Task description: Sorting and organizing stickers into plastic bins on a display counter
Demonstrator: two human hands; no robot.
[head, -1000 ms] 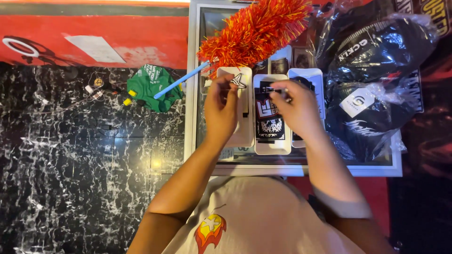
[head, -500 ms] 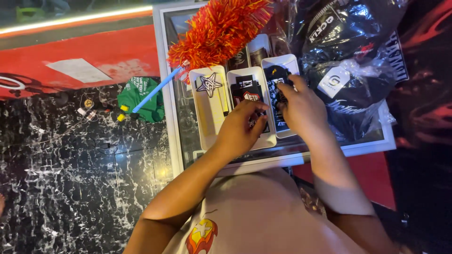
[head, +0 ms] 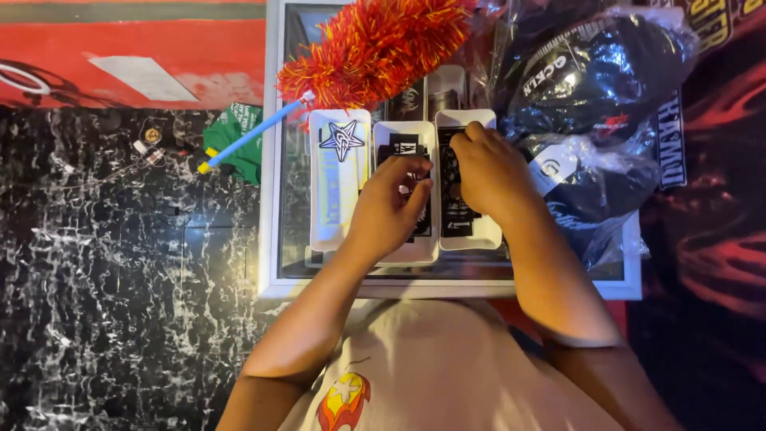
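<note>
Left hand pinching over the middle white tray, right hand curling, grip unclear, on the neighbouring tray, duster lying beyond.

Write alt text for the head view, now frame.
Both hands, left hand and right hand, rest on white rectangular trays holding dark printed items, lined up on a glass-topped white-framed counter. A red-orange fluffy duster lies above; black plastic-wrapped bundles sit right.

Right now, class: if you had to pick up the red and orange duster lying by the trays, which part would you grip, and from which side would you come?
Grip the thin blue handle, not the fluffy head. The handle pokes out left past the glass case's white frame, bare and slanting down, so come from the left. Both hands, left hand and right hand, are busy over the white trays.
</note>
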